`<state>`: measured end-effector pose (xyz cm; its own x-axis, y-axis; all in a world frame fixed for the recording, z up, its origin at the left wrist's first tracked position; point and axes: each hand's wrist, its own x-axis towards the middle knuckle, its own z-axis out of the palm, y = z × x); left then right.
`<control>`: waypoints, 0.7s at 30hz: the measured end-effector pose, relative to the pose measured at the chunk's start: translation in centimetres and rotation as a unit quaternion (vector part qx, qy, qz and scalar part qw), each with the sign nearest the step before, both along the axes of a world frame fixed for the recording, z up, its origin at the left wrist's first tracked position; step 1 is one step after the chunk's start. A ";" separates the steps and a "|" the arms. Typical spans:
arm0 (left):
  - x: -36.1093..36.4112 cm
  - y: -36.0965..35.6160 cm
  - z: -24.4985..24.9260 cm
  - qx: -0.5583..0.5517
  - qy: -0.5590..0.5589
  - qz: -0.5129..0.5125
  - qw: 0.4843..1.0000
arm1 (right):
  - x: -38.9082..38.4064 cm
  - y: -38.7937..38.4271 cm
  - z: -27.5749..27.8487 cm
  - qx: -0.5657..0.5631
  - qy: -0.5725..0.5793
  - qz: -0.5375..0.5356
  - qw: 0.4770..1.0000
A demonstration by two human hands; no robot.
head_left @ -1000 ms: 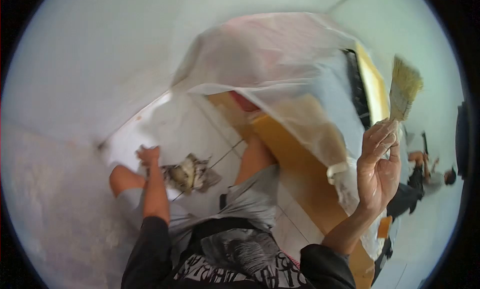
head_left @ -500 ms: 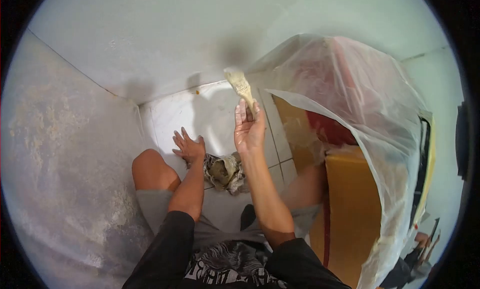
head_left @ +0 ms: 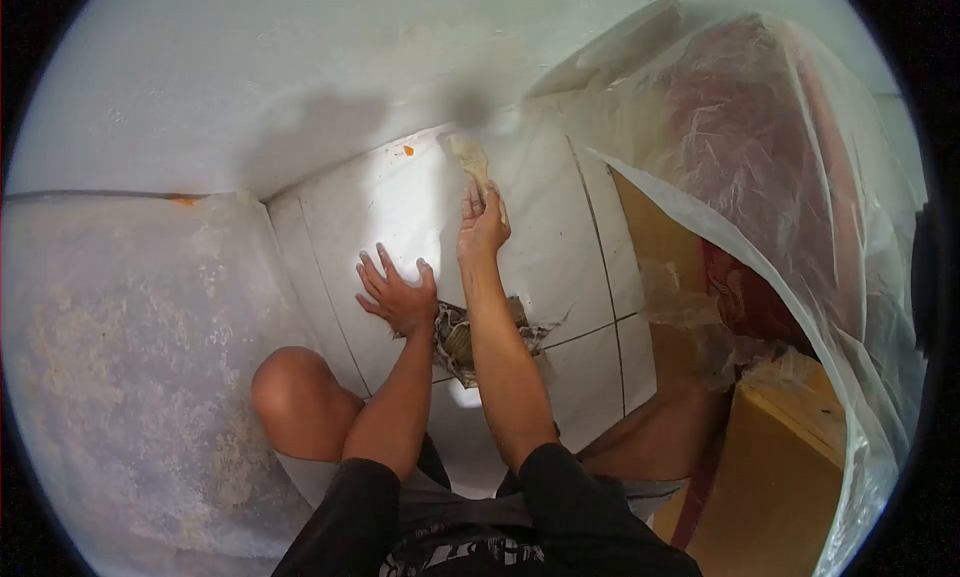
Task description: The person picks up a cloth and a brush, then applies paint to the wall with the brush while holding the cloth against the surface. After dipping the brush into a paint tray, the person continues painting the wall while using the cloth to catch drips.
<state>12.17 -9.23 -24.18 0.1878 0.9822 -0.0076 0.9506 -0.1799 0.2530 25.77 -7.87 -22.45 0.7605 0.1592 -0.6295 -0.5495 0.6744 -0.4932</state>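
My right hand (head_left: 484, 222) is closed around the handle of a pale, whitish-coated paintbrush (head_left: 469, 157). The brush points away from me, its tip overlapping the foot of the white wall (head_left: 300, 67) where it meets the floor. To the left, my left hand (head_left: 398, 295) has its fingers spread, palm down over the white tiled floor (head_left: 520, 277), with nothing in it. Just behind that wrist sits a crumpled, dirty bundle (head_left: 456, 342) with greyish-brown stuff in it, partly hidden by my right forearm.
A mottled grey wall (head_left: 150, 357) stands close on my left. On the right, clear plastic sheeting (head_left: 860, 297) drapes over tan furniture or boxes (head_left: 770, 467) and something red (head_left: 745, 287). My bent knees flank the work area. A small orange spot (head_left: 408, 151) shows near the wall's base.
My view has shifted, so the plastic-covered things sit farther right. The brush in my right hand is lower, nearer the floor and wall base. My left hand remains spread out.
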 end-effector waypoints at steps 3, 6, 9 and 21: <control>0.1 0.1 -0.1 -0.001 0.006 0.000 1.000 | 0.9 0.7 -0.4 0.010 -0.004 -0.007 1.000; 0.1 0.1 0.0 -0.001 0.017 -0.005 1.000 | 1.5 1.8 -0.4 0.012 -0.018 0.000 1.000; 0.3 0.0 0.0 -0.011 0.017 0.008 1.000 | 2.3 3.2 0.4 0.008 -0.022 -0.018 1.000; 0.2 0.0 0.0 -0.020 0.018 0.006 1.000 | 3.3 3.6 15.2 0.060 -0.123 -0.066 0.988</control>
<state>12.39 -9.22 -24.17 0.1749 0.9831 -0.0531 0.9611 -0.1588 0.2259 29.07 -4.28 -7.22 0.9075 0.1110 -0.4051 -0.3259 0.7944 -0.5125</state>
